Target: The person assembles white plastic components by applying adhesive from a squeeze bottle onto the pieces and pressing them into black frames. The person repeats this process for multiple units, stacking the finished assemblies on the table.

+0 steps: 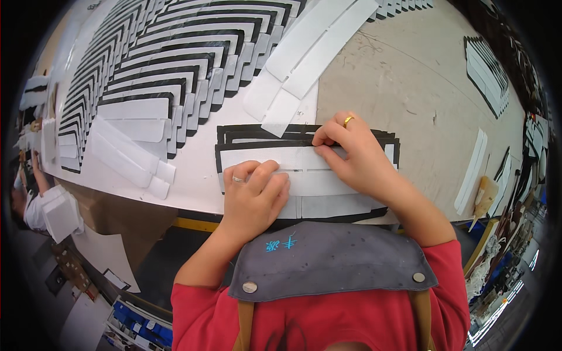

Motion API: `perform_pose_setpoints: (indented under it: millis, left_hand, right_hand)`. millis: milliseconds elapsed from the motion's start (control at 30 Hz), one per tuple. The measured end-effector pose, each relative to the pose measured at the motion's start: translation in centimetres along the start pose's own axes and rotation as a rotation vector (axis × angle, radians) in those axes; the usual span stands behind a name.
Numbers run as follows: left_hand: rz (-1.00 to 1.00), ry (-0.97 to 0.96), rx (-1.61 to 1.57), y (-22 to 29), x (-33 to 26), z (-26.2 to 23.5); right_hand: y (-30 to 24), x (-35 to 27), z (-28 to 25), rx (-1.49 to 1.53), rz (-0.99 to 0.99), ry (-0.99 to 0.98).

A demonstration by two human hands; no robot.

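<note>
A long black-edged panel (310,184) with white facing pieces lies at the table's near edge, right in front of me. My left hand (253,196) rests on its left half, fingers bent and slightly apart, tips pressing on the white surface. At the panel's far edge, right of the middle, my right hand (354,152) pinches the black border between thumb and forefinger. Just behind it, more black-edged panels (252,133) stick out from underneath. Loose white strips (310,52) lie beyond these, their near end close to the panels.
Many overlapping black-edged panels (175,76) fan out at the left. More white strips (126,149) lie near the left front edge. Toward the right are another fanned stack (487,76), white strips (471,169) and a yellowish brush-like tool (485,196). Another person's arm (40,175) shows far left.
</note>
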State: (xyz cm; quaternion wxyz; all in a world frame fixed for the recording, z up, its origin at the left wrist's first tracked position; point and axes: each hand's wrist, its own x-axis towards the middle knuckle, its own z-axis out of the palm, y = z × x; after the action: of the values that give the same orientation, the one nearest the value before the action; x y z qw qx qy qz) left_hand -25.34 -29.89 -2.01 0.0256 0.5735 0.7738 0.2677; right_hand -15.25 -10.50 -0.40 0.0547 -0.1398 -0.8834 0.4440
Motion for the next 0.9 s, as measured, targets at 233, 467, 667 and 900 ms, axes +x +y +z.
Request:
perform_pose_setpoints:
  millis: [233,467,667,900]
  left_hand:
    - [-0.020,-0.008,-0.008,0.0,0.1,0.0]
    - [-0.032,-0.034,-0.017,-0.2,-0.2,-0.1]
    - [0.113,-0.224,0.165,0.0,0.3,-0.7]
    - [-0.257,-0.297,0.106,-1.1,-2.1,-2.3]
  right_hand:
    - [0.4,-0.9,1.1,-0.308,-0.257,0.138]
    - [0.3,-0.4,1.0,-0.123,-0.109,0.145]
    - [0.3,0.0,0.9,-0.044,-0.049,0.114]
    - [0.3,-0.4,1.2,-0.118,-0.056,0.156]
